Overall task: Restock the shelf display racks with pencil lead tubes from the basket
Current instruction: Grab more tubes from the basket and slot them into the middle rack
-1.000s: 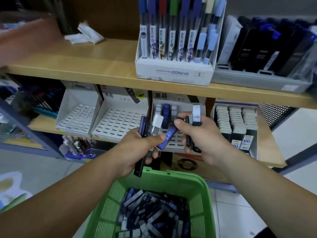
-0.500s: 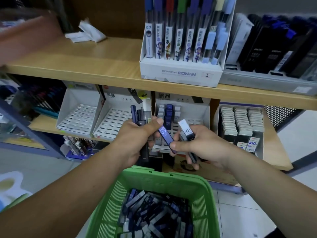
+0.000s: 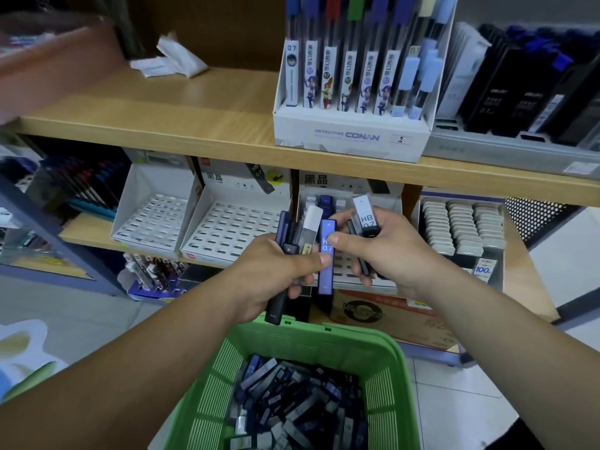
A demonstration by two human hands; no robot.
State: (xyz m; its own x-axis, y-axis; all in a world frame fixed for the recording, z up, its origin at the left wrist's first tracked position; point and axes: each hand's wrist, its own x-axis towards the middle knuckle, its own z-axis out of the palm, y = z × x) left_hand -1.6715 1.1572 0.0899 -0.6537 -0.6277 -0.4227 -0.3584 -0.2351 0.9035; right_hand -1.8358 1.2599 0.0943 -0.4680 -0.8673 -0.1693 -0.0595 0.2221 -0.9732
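My left hand [image 3: 276, 271] grips a bundle of pencil lead tubes [image 3: 300, 237], dark and clear ones. A blue tube marked HB 0.7 [image 3: 326, 254] stands upright between both hands; my left thumb and my right thumb both press on it. My right hand [image 3: 373, 251] also holds a clear HB 0.7 tube [image 3: 363, 216] and a darker one. Below sits the green basket [image 3: 311, 339], filled with several more tubes [image 3: 292, 404]. Two white slotted racks [image 3: 156, 219] [image 3: 233, 228] stand bare on the lower shelf; a third rack [image 3: 386, 280] behind my hands holds a few tubes.
On the upper wooden shelf [image 3: 194, 125] stand a Conan pencil display box [image 3: 350, 138], a grey tray of dark boxes [image 3: 519, 92] and crumpled white paper [image 3: 168, 60]. Erasers in a black box [image 3: 461, 228] sit right of the racks. A cardboard box [image 3: 389, 313] lies under the lower shelf.
The blue tube turned from slanted to upright between my hands. My right hand rose a little and the clear HB tube in it now stands upright.
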